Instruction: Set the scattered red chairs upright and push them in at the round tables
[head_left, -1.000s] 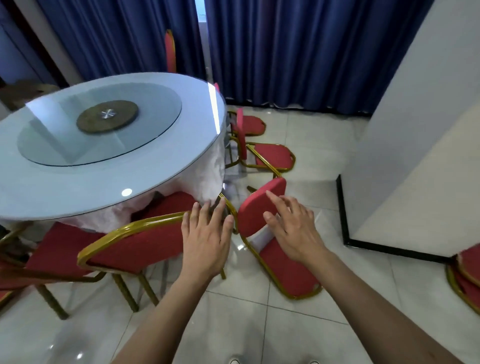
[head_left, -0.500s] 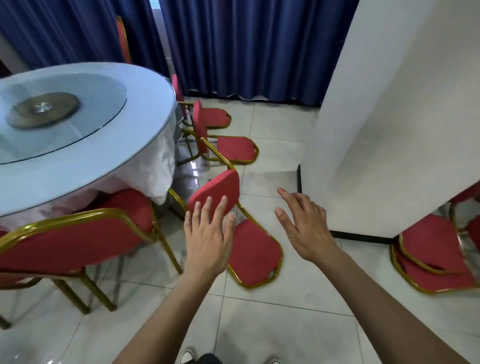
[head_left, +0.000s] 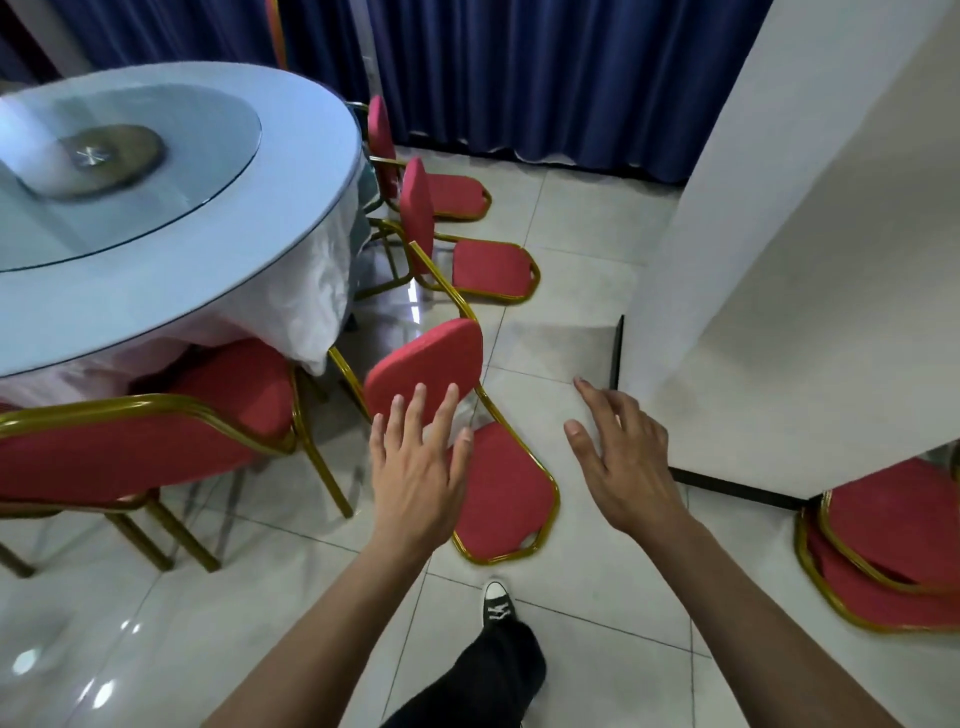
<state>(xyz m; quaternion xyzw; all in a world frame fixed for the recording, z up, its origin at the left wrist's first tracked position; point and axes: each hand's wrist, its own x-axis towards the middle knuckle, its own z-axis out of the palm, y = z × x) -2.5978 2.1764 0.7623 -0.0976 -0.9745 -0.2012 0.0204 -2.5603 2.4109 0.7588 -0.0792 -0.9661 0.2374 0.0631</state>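
A red chair with a gold frame (head_left: 506, 493) lies tipped over on the floor just in front of me, its seat (head_left: 426, 371) raised and its backrest flat on the tiles. My left hand (head_left: 415, 467) hovers open over it, fingers spread, just below the raised seat. My right hand (head_left: 621, 457) is open to the right of it, over bare tiles. Two more tipped chairs (head_left: 488, 270) (head_left: 452, 189) lie farther back beside the round table (head_left: 171, 260). An upright red chair (head_left: 130, 452) stands pushed in at the table on my left.
A white wall corner (head_left: 779, 260) with a black base juts in at the right. Stacked red chair parts (head_left: 893, 561) lie at its foot, far right. Blue curtains (head_left: 519, 67) hang behind. My shoe (head_left: 497, 605) is on the tiles below the fallen chair.
My view has swung right, away from the upright chair toward the fallen one. Both hands came off the chairs and now hover open; my right hand moved right of the fallen chair.
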